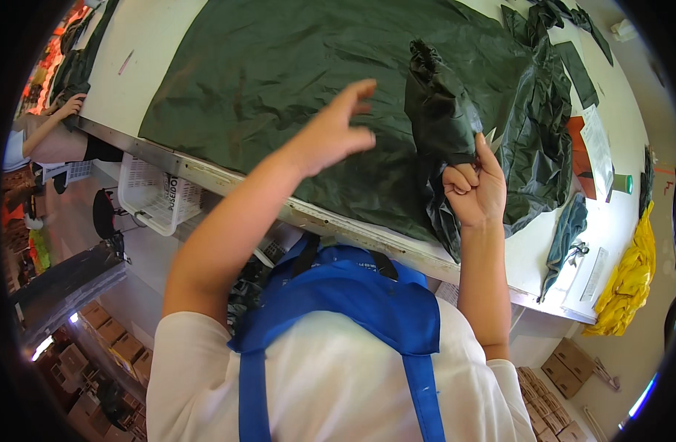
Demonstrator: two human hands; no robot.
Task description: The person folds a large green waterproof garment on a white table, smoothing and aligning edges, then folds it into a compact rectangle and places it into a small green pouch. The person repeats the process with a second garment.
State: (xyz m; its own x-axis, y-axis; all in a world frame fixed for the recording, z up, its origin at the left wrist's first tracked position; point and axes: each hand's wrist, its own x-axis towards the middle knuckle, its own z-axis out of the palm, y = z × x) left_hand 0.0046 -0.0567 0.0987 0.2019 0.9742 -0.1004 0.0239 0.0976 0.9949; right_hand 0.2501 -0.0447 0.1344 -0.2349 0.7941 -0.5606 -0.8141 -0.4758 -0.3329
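Holding the rim of a dark green, glossy fabric tube with a gathered end, your right hand is at the near right of the worktable. Its fingers are curled in toward the palm, and one extended digit, probably the thumb, presses against the cloth; the fabric hides part of the grip, so you cannot tell exactly which fingertips meet. The tube stands out above a wide, dark green, smooth-faced fabric sheet, its puckered end pointing away from you.

Your left hand hovers above that sheet, well apart from the tube, with thumb and fingers spread and nothing between them. The sheet covers much of the white-topped table and bunches into shiny folds to the right of your right hand. Beyond those folds lie an orange-red flat piece and a white paper sheet; nearer you is a crumpled blue-grey cloth. Crumpled bright yellow material hangs at the table's right end.
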